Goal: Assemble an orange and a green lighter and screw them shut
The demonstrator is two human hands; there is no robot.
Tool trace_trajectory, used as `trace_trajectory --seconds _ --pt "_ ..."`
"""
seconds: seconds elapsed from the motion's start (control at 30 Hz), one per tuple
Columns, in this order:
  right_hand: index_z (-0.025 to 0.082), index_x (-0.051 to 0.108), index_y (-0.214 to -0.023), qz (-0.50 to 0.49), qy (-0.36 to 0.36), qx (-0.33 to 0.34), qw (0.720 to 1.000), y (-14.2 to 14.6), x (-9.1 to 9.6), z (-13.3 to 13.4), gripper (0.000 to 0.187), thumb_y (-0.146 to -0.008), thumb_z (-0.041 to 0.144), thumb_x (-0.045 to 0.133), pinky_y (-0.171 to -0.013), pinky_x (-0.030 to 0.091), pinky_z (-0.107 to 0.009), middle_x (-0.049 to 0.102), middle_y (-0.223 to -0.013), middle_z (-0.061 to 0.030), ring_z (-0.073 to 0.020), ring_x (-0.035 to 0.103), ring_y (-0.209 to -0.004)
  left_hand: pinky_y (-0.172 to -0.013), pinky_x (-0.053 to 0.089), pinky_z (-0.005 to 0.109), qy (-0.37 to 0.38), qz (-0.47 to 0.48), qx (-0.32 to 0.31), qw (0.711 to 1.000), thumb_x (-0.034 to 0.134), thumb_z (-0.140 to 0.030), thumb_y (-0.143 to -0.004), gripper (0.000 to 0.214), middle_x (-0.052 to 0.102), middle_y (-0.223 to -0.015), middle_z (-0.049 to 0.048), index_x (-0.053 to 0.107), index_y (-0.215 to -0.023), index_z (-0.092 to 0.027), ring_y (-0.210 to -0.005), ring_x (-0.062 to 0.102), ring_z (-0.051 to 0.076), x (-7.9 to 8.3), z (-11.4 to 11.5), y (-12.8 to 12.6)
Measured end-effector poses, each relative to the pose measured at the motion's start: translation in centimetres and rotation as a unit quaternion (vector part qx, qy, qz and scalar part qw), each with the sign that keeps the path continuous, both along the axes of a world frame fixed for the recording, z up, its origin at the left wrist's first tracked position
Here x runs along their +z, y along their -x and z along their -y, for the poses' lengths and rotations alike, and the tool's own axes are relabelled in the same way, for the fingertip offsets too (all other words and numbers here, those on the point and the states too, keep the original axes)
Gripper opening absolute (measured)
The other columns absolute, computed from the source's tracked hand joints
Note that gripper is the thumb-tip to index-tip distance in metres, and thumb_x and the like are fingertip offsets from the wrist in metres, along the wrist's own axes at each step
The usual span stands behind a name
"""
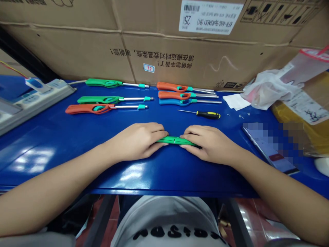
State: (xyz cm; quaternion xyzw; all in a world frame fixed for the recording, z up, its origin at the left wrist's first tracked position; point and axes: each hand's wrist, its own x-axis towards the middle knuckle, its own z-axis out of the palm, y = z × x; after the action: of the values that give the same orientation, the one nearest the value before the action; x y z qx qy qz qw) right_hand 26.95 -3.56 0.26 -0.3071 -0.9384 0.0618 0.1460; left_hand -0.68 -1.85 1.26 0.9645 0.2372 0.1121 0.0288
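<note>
Between my two hands, just above or on the blue table, lies a green gas lighter handle (174,140), held level and seen along its narrow edge. My left hand (140,139) pinches its left end with thumb and fingers. Closed around the right end is my right hand (213,142). Both ends of the handle are hidden by fingers. Beyond the hands, a screwdriver (208,115) with a black and yellow grip points left. Behind to the left lie green lighters (97,99) and an orange lighter (84,108); to the right are orange lighters (167,94) and a blue lighter (169,102).
A large cardboard box (84,51) walls off the table's back. At left sits a power strip (31,99) with a plug. On the right are a phone (267,147), white tissue (235,102), small loose bits (241,116), a plastic bag (264,87) and a cup (305,70).
</note>
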Motion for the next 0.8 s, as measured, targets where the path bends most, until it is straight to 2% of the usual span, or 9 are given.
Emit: trace_trajectory --seconds 0.33,0.4,0.5,0.6,0.8 --pt "0.013 0.075 -0.11 0.016 -0.004 0.015 1.0 -0.2 0.1 0.1 0.034 -0.105 0.035 0.049 -0.08 0.056 -0.039 0.072 -0.103 -0.0102 -0.0237 0.069 -0.088 -0.078 0.056 0.034 0.024 0.038 -0.019 0.999 0.048 -0.024 -0.103 0.03 0.071 -0.096 0.0113 0.07 -0.116 -0.009 -0.086 0.068 0.024 -0.1 0.3 -0.4" --pt "0.014 0.075 -0.109 0.011 0.003 0.006 1.0 -0.3 0.4 0.1 0.033 -0.105 0.034 0.049 -0.079 0.056 -0.039 0.072 -0.103 -0.0098 -0.0232 0.069 -0.088 -0.08 0.056 0.032 0.054 0.074 -0.011 0.996 0.052 -0.024 -0.102 0.027 0.072 -0.098 0.0108 0.071 -0.117 -0.01 -0.088 0.07 0.022 -0.3 0.2 -0.4" --pt "0.016 0.076 -0.108 -0.004 0.025 -0.017 1.0 -0.8 0.9 0.0 0.03 -0.103 0.031 0.051 -0.079 0.055 -0.036 0.072 -0.103 -0.0091 -0.0219 0.069 -0.087 -0.084 0.057 0.025 0.101 0.177 0.01 0.979 0.066 -0.027 -0.097 0.023 0.075 -0.101 0.0089 0.074 -0.113 -0.012 -0.089 0.072 0.018 -0.6 -0.2 -0.5" --pt "0.017 0.076 -0.108 -0.013 0.038 -0.033 0.999 -1.4 1.3 -0.2 0.027 -0.102 0.029 0.053 -0.08 0.055 -0.035 0.071 -0.104 -0.009 -0.0213 0.07 -0.088 -0.088 0.057 0.022 0.113 0.253 0.014 0.961 0.075 -0.029 -0.091 0.025 0.078 -0.102 0.0084 0.076 -0.11 -0.013 -0.091 0.075 0.016 -0.9 -0.7 -0.7" --pt "0.018 0.076 -0.111 -0.006 0.05 -0.036 0.998 -2.1 1.5 -0.5 0.027 -0.1 0.029 0.054 -0.081 0.055 -0.035 0.071 -0.106 -0.0085 -0.0216 0.069 -0.09 -0.092 0.058 0.021 0.098 0.28 -0.019 0.955 0.074 -0.024 -0.091 0.023 0.08 -0.106 0.0099 0.077 -0.112 -0.013 -0.094 0.077 0.017 -1.5 -0.7 -0.8"
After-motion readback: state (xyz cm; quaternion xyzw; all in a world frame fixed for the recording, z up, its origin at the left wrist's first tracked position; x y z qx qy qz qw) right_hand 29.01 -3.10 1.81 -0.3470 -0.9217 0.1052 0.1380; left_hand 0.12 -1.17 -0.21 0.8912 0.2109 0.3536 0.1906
